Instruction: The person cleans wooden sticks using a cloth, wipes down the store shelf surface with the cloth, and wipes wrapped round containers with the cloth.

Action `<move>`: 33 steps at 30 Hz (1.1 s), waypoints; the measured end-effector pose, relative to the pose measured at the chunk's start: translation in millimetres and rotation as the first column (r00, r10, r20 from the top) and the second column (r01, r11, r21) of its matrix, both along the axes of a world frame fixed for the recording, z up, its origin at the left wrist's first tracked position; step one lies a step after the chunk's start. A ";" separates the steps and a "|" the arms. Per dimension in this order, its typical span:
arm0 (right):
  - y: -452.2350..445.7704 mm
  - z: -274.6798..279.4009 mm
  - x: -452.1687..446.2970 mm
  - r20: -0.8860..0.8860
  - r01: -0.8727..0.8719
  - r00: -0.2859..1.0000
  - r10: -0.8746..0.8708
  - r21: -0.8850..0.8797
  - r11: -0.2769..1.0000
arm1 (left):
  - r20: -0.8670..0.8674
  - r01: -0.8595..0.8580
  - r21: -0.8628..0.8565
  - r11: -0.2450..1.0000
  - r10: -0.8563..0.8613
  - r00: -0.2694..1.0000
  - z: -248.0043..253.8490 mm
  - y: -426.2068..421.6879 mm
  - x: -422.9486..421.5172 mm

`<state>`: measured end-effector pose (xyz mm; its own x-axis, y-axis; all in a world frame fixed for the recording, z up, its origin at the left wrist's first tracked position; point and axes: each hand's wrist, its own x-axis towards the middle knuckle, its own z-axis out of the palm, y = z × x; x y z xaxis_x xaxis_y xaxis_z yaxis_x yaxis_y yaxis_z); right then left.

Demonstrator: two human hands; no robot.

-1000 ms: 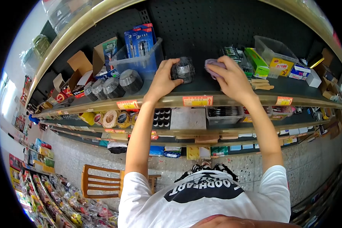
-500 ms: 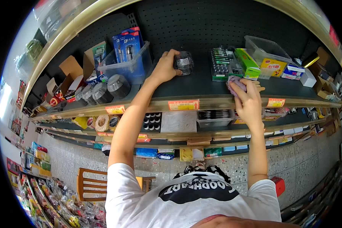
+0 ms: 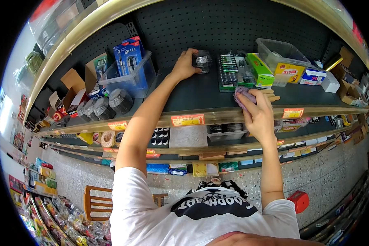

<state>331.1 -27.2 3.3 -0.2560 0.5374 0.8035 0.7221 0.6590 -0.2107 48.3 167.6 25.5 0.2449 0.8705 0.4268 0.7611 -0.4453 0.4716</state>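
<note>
My left hand [image 3: 186, 65] is closed round the left side of a dark, clear-wrapped round container [image 3: 202, 61] toward the back of the dark shelf [image 3: 184, 95]. A crumpled purple cloth [image 3: 244, 97] is pinched in my right hand [image 3: 258, 115], just above the shelf's front edge. Right behind the cloth lies a pack of batteries [image 3: 228, 70], with a green box [image 3: 260, 70] beside it. Wooden sticks [image 3: 270, 95] stick out to the right of the cloth, partly hidden by my hand.
A clear bin with blue packages [image 3: 131, 78] and several dark wrapped containers [image 3: 120, 101] are on the left. On the right are another clear bin [image 3: 281, 55], a blue-white box [image 3: 313, 76] and a white box [image 3: 330, 82]. Below stand a wooden chair [image 3: 98, 203] and a red stool [image 3: 299, 201].
The wrapped container has moved back on the shelf with my left hand. My right hand has carried the cloth from beside it to the front edge before the batteries. The view has shifted.
</note>
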 end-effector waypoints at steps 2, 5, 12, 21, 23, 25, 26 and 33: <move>0.7 -1.3 -0.2 -0.001 0.001 1.000 -0.001 0.004 1.000 | 0.008 0.018 0.026 0.999 -0.018 1.000 -3.5 1.4 -0.7; 0.2 0.2 -1.3 -0.007 0.000 1.000 0.000 0.021 1.000 | 0.001 0.048 0.003 0.999 -0.048 0.999 1.2 -8.0 -1.4; 0.8 -4.2 -1.4 -0.017 -0.001 1.000 0.001 -0.005 1.000 | 0.010 0.026 0.091 0.996 -0.027 1.000 22.3 -77.5 -14.0; 3.9 -7.4 -0.1 -0.022 -0.018 1.000 0.018 -0.020 1.000 | 0.200 -0.596 0.567 0.568 0.608 0.769 0.7 -184.2 -114.5; 4.3 -7.6 0.9 -0.021 -0.029 0.999 0.028 -0.022 0.999 | 0.225 -0.706 0.551 0.445 0.736 0.639 -6.8 -196.0 -142.2; 4.9 -8.0 1.1 -0.021 -0.038 0.999 0.037 -0.028 0.999 | 0.105 -0.713 0.596 0.369 0.845 0.525 -9.2 -205.2 -160.6; 5.5 -8.2 1.0 -0.021 -0.040 0.999 0.040 -0.024 0.999 | 0.058 -0.719 0.596 0.356 0.875 0.481 -12.3 -207.9 -165.7; 4.4 -7.4 1.2 -0.011 -0.041 0.999 0.041 0.000 0.999 | -0.157 -0.741 0.497 0.451 0.887 0.435 -19.7 -204.5 -180.9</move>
<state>332.3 -22.8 -4.1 -0.2690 0.5266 0.8065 0.6921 0.6880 -0.2184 -132.7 -36.9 5.8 -0.3201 0.5674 0.7587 0.9023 0.4268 0.0615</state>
